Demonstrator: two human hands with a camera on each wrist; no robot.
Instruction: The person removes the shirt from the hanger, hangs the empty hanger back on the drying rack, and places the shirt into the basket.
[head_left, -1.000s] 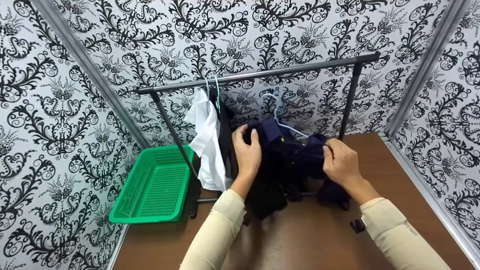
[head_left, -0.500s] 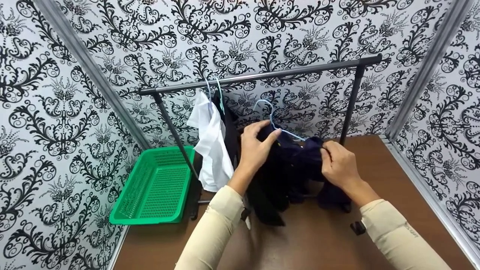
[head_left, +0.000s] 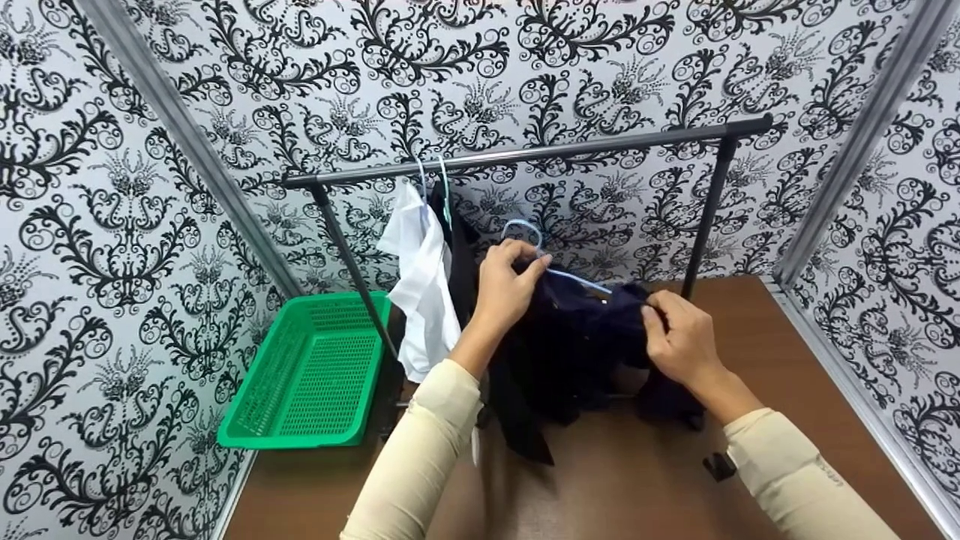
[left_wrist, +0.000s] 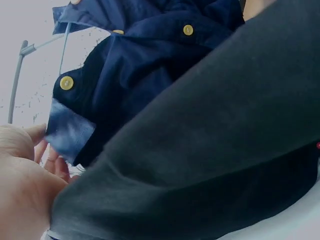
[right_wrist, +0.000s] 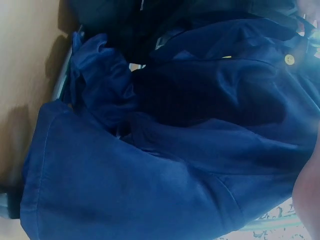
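Near the bench's back edge (head_left: 739, 294) we're pinching a soft, light-looking shirt (head_left: 589, 330): left hand (head_left: 505, 283), collar (left_wrist: 70, 131) (sensibly); right hand (head_left: 681, 330), seemingly shoulder (head_left: 628, 298).

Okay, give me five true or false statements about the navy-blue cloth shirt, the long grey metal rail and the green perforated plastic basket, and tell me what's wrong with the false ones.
1. The navy-blue shirt has round yellow buttons. True.
2. The thin light-blue hanger in that shirt is hooked over the metal rail. False: its hook is free, off the rail.
3. The right hand grips the shirt. True.
4. The green basket stands near the rail's right end. False: it stands near the left end.
5. A white cloth garment hangs from the rail. True.
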